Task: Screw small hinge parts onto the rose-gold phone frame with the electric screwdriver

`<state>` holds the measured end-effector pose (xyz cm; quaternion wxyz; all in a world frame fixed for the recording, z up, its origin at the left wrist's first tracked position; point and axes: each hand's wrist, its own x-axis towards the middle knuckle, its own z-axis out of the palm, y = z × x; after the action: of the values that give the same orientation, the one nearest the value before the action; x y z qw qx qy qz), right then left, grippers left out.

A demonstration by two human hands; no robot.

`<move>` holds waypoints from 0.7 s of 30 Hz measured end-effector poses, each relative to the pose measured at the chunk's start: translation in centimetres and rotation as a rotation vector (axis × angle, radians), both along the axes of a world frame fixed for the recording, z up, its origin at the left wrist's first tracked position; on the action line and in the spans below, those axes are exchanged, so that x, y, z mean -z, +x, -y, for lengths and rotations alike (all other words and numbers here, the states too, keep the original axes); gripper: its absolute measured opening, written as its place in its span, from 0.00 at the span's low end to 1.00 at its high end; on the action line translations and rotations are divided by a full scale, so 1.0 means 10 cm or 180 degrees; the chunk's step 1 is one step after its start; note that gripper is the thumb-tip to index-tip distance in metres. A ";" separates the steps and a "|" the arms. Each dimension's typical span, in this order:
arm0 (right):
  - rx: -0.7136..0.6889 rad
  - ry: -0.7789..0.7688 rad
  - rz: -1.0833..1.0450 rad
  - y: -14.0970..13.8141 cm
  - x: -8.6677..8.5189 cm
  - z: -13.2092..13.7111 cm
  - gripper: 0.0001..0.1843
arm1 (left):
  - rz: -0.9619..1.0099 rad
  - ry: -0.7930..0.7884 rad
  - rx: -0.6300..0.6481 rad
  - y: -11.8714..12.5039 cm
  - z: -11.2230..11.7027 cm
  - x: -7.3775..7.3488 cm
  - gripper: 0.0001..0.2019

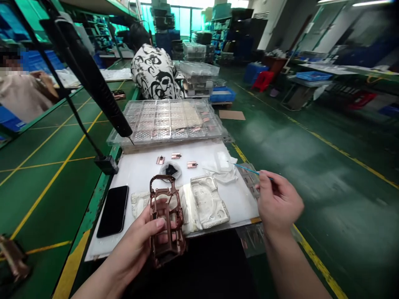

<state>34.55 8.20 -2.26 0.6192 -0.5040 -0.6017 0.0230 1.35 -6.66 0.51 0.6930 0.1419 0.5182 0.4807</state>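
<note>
The frame (168,236) is a coppery brown, long open skeleton with a rounded loop at its upper end, cut-out sides and a lengthwise bar down the middle; its surface has a dull metallic sheen. It is in the left hand (144,232), above the front part of the bench (239,199), tilted with the loop pointing away from the person. The left grip pinches it, thumb laid across the middle and fingers behind. The right hand (279,203) is raised beyond the bench's right edge, wrist bent inward, its grip pressing thumb and forefinger together on a thin blue stick (246,167) that points left toward a white pad (222,160); whether the tip touches the pad I cannot tell. A phone (112,211) lies left of the frame, and an off-white block (209,203) sits just right of it. Clear space separates the block from the right hand, and bare white surface lies beyond the phone.
</note>
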 end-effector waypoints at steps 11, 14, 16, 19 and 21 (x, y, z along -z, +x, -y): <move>-0.0256 -0.0634 0.0312 0.11 0.42 -0.26 0.31 | -0.3618 0.1399 0.1222 -0.20 -0.52 0.04 0.27; 0.0177 -0.0733 0.0121 0.37 0.58 -0.13 0.35 | -0.4081 0.1800 0.1602 -0.24 -0.64 0.04 0.25; 0.0449 -0.0961 0.0026 0.63 0.77 -0.06 0.38 | -0.4121 0.1814 0.1901 -0.27 -0.69 0.04 0.25; 0.0862 -0.1538 0.0004 1.05 1.14 -0.01 0.41 | -0.4053 0.1765 0.2316 -0.31 -0.76 0.09 0.26; 0.1123 -0.2029 0.0152 1.31 1.40 0.03 0.33 | -0.4080 0.1720 0.2480 -0.34 -0.79 0.14 0.27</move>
<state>47.63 7.94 -16.27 0.4112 -0.7681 -0.4825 0.0905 -2.04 1.23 -0.92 0.3198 0.7248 0.5945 0.1376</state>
